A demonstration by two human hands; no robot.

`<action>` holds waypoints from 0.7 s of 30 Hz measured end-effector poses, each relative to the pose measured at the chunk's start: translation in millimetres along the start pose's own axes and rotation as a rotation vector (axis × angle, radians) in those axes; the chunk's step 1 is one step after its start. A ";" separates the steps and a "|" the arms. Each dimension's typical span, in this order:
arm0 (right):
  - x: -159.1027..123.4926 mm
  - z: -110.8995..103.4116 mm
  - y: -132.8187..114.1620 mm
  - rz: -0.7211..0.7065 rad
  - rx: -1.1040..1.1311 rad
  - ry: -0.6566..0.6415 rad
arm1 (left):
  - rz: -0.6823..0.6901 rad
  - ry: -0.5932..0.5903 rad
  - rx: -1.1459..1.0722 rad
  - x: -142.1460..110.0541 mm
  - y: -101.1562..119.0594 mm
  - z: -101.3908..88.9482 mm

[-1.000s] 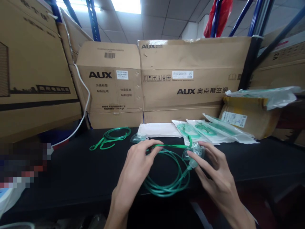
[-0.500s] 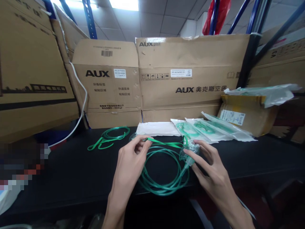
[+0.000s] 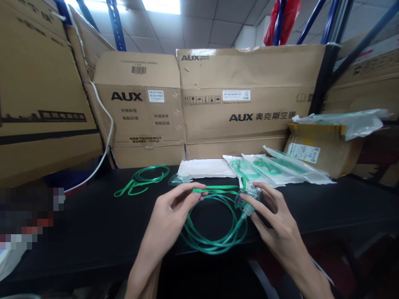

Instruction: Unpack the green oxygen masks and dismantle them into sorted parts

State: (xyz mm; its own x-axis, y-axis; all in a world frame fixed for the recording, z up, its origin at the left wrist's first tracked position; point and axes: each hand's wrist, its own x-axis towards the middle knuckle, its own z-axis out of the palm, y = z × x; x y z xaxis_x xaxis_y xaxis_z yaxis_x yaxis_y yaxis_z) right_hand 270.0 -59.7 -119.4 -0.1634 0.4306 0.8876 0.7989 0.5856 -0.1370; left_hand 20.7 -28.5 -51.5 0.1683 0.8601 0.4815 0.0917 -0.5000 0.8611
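Note:
Between the thumb and fingers of my left hand (image 3: 174, 209) is pinched a flat green elastic strap (image 3: 222, 187). It runs right to a clear oxygen mask (image 3: 248, 198), which my right hand (image 3: 277, 211) grips with the thumb in front and fingers around its far side. A coil of green tubing (image 3: 215, 251) hangs from the mask's connector in a loop below both hands. Behind my left hand lies another clear mask (image 3: 179, 179) on the black table, beside a second coil of green tubing (image 3: 152, 168) and a loose green strap (image 3: 132, 189).
Flat white packets with green tubing (image 3: 264, 166) lie at the back, beside a white sheet-like packet (image 3: 205, 167). A small cardboard box (image 3: 324, 147) with more packets on top stands back right. Large cartons (image 3: 249, 116) wall off the rear. A white cable (image 3: 109, 120) hangs at left.
My left hand has shifted slightly right and down along the strap, now pinching it nearer the mask. My right hand keeps its hold almost unmoved. The mask behind my left hand shows more.

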 end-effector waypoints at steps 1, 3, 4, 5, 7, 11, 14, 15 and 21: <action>0.2 0.0 -0.3 0.000 0.004 -0.001 | 0.001 0.001 0.008 -0.5 0.4 -0.9; 0.9 -0.3 -1.2 -0.003 0.012 0.000 | 0.007 0.005 0.057 -1.8 1.2 -2.5; 1.4 -0.5 -1.6 -0.005 0.016 0.001 | 0.018 0.013 0.098 -2.4 1.4 -3.3; 1.8 -0.6 -1.9 -0.006 0.021 0.003 | 0.036 0.026 0.151 -3.0 1.4 -4.0; 2.7 -0.7 -2.3 0.000 0.035 0.001 | 0.080 0.052 0.277 -4.4 0.2 -5.4; 3.4 -0.1 -2.0 0.025 0.061 -0.022 | 0.160 0.015 0.467 -9.2 -6.2 -9.1; 2.4 -0.4 -1.8 0.076 0.055 -0.116 | 0.204 0.019 0.547 -14.8 -13.3 -10.9; 1.9 -0.8 -1.9 0.102 0.046 -0.166 | 0.222 0.018 0.566 -17.0 -15.8 -10.8; -1.3 -5.4 -3.5 0.208 0.020 -0.283 | 0.325 -0.141 0.596 -36.4 -22.3 -6.7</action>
State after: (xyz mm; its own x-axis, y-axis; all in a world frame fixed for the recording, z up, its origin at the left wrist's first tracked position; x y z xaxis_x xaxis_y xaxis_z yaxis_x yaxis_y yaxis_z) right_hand 270.5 -66.1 -117.7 -0.1546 0.7135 0.6834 0.8207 0.4779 -0.3132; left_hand 6.0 -47.9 -87.2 0.4010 0.6565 0.6389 0.5322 -0.7346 0.4208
